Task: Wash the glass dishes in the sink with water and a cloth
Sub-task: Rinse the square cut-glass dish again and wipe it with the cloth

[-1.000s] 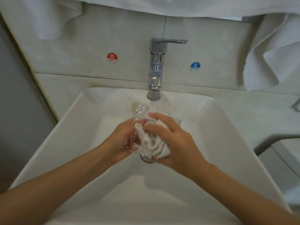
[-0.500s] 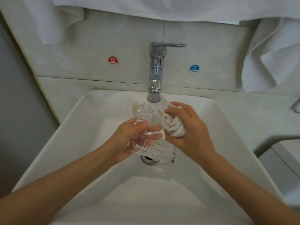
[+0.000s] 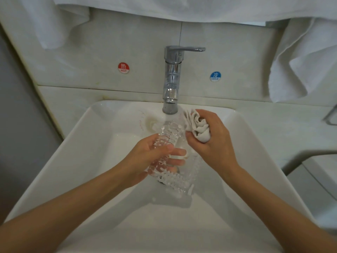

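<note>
A clear, ribbed glass dish [image 3: 173,178] is tilted on edge over the drain of the white sink [image 3: 76,148]. My left hand [image 3: 145,157] grips its left side, thumb on the outer wall and fingers inside. Water runs from the chrome tap [image 3: 171,79] onto the dish's upper end. My right hand [image 3: 213,139] holds a bunched white cloth [image 3: 197,126] just right of the stream, beside the dish's top edge. The drain is mostly hidden behind the glass.
White towels [image 3: 300,59] hang over the tiled wall at the top and right. Red HOT [image 3: 123,68] and blue COLD [image 3: 215,76] stickers flank the tap. A white counter [image 3: 284,128] runs right of the sink; a grey wall stands at the left.
My right hand has lifted the cloth off the dish and moved it up and right toward the tap. The dish, uncovered, now sits under the running water in my left hand.
</note>
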### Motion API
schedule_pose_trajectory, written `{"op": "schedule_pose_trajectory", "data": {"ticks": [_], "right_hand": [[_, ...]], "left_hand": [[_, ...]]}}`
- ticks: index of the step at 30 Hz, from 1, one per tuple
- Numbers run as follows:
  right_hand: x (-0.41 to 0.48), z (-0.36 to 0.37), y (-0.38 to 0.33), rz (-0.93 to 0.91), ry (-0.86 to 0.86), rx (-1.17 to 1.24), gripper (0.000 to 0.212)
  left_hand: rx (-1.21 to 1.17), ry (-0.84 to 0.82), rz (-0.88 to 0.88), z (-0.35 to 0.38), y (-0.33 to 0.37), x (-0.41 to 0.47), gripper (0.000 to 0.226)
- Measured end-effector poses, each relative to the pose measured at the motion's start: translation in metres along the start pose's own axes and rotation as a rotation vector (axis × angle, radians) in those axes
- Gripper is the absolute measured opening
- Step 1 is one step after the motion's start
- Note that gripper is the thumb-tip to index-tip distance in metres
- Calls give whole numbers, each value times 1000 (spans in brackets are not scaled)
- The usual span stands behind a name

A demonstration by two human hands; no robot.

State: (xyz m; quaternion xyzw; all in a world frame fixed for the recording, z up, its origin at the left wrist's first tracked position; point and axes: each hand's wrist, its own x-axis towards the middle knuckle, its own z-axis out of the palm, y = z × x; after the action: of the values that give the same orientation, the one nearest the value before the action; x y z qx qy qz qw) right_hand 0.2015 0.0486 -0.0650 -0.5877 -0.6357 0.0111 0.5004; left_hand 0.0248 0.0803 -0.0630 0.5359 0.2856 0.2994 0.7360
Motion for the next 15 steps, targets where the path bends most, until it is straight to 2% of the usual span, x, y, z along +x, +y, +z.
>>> {"op": "schedule_pose_trajectory", "data": {"ticks": [2, 4, 8, 11, 15], "right_hand": [[-2, -6, 9, 79, -8, -106, 39], [-7, -6, 12, 77, -5, -174, 39], [-8, 9, -7, -23, 55, -8, 44], [-8, 15, -14, -134, 33, 51, 48], [-12, 2, 10, -11, 17, 5, 43]], "left_hand": [[7, 17, 5, -1, 1, 0, 37], [31, 24, 2, -2, 1, 0, 34], [87, -12, -27, 1, -3, 0, 41], [77, -22, -24, 2, -5, -2, 44], [-51, 78, 19, -4, -3, 2, 37]]}}
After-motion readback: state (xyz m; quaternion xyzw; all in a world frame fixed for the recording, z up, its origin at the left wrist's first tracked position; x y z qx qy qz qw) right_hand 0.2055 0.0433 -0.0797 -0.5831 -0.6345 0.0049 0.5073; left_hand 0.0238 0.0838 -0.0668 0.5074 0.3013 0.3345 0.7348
